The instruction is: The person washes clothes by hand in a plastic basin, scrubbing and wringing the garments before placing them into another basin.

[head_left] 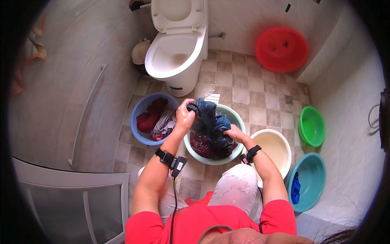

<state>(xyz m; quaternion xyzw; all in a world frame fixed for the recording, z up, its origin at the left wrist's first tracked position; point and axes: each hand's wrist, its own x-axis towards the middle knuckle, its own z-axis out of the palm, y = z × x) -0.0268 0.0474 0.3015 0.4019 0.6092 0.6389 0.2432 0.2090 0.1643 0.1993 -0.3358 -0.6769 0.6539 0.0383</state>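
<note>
Above the pale green basin (pixel 213 162), there hung the dark blue cloth (pixel 205 118), bunched and twisted between my two hands, its lower folds down inside the rim! My left hand (pixel 185 116) had the upper end, raised high over the basin's left side, fingers curled tight round the fabric, wet skin shining. Lower down, my right hand (pixel 235 133) was at the basin's right side, fingers closed on a brighter blue fold of the bundle; whether it was all one piece, I couldn't tell. Beneath it, maroon cloth (pixel 201 146) lay soaking wet in the basin.

Just to the left, the blue basin (pixel 135 118) held a dark red cloth (pixel 152 118) and a pale lilac cloth (pixel 164 124). Over on the right, my forearm crossed the edge of the cream basin (pixel 276 148); next to that, the teal basin (pixel 313 179) had a bright blue cloth (pixel 295 189) inside, with the green basin (pixel 313 126) just beyond. Ahead stood the toilet (pixel 174 53), lid up!
</note>
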